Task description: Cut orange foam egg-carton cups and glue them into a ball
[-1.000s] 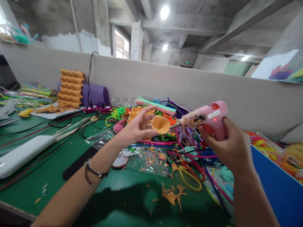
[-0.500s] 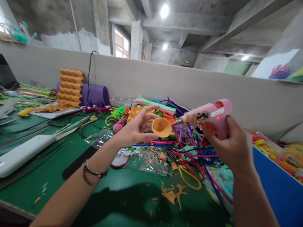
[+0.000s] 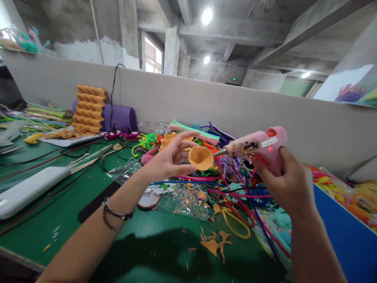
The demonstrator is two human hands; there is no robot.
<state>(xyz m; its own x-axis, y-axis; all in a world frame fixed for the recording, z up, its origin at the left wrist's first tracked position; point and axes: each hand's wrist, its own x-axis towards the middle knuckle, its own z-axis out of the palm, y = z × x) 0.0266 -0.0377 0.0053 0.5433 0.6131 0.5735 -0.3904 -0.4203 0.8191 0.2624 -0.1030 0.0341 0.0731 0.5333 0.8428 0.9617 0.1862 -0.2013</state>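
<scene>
Between the thumb and fingers of my left hand (image 3: 172, 159) is a small orange foam cup (image 3: 201, 158), its hollow side facing me. My right hand (image 3: 290, 179) is wrapped round the handle of a pink glue gun (image 3: 269, 147) with a red light on and dark smears near its front. The gun points left, and its metal nozzle is at the right rim of the cup. Whether the nozzle touches the rim is too small to tell.
Colourful pipe cleaners (image 3: 232, 167) lie heaped behind the hands. Orange foam scraps (image 3: 213, 245) and yellow-handled scissors (image 3: 237, 226) are on the green table (image 3: 165, 251). A white glue-stick-like tool (image 3: 35, 190) lies left; an orange egg-crate foam sheet (image 3: 89, 108) stands behind.
The view has shifted slightly. Both hands keep nearly the same pose, with the cup and the glue gun nozzle still close together.
</scene>
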